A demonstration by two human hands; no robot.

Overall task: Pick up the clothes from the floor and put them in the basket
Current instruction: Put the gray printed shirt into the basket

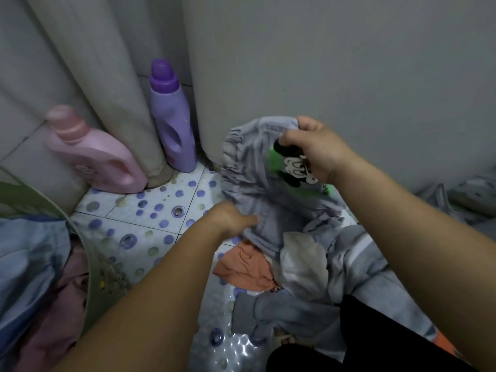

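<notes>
- Grey garment (cartoon print, green patches): partly lifted off the floor, upper edge raised toward the wall, lower part draped onto the pile of clothes.
- Right hand: grip closed, pinching the garment's top edge at the print.
- Left hand: fingers closed on a fold at the garment's lower left side.
- Long axis of the garment: runs from the right hand, up and far, down to the left hand, low and near.
- Basket: at the left edge of the view, rim curved, blue and pink cloth already inside.
- Governing relation: the basket lies to the left of both grips, and the left hand is the nearer one (so the transfer likely swings leftward, low end leading).
- Remaining clothes: orange piece, pale cloth and grey hooded piece on the floor, just below the held garment.
- Pink bottle and purple bottle: upright against the wall, clear of the path.
</notes>
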